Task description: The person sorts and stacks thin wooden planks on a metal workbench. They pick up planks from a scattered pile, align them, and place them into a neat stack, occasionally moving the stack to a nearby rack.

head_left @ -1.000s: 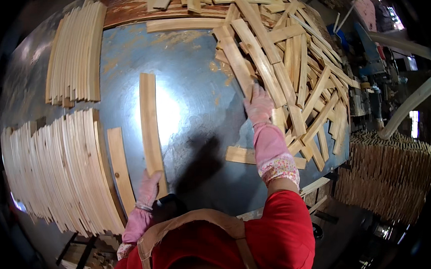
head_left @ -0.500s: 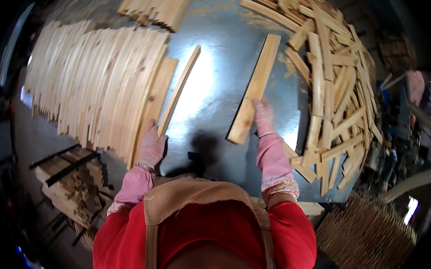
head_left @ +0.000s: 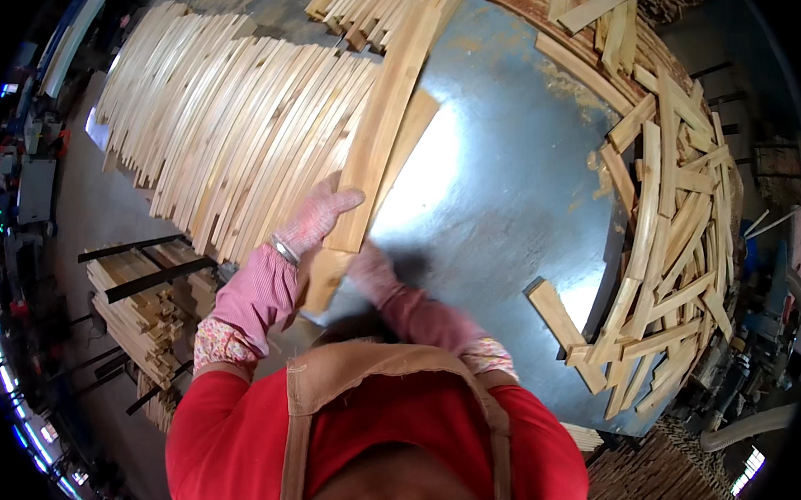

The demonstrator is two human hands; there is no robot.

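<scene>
My gloved left hand (head_left: 315,218) is closed on the near end of a long wooden board (head_left: 391,106), its thumb lying across the top face. The board slants up and away, its far end overlapping a stack of boards. Beneath it lies a second wooden board (head_left: 328,279), partly covered. My gloved right hand (head_left: 376,273) is beside the near ends of both boards. It is blurred and its fingers are partly hidden, so whether it grips either board is unclear. Left of my left hand, a row of narrow wooden strips (head_left: 240,123) lies side by side.
A grey metal tabletop (head_left: 505,172) spreads to the right. A heap of loose wood pieces (head_left: 681,235) covers its right edge, with one short piece (head_left: 556,314) nearer me. More boards (head_left: 361,21) lie at the back. A stack of wood (head_left: 140,295) stands on a rack at lower left.
My right hand has come left from the board it held at the right, which no longer lies there. My left hand now grips a long board. The whole view has shifted.
</scene>
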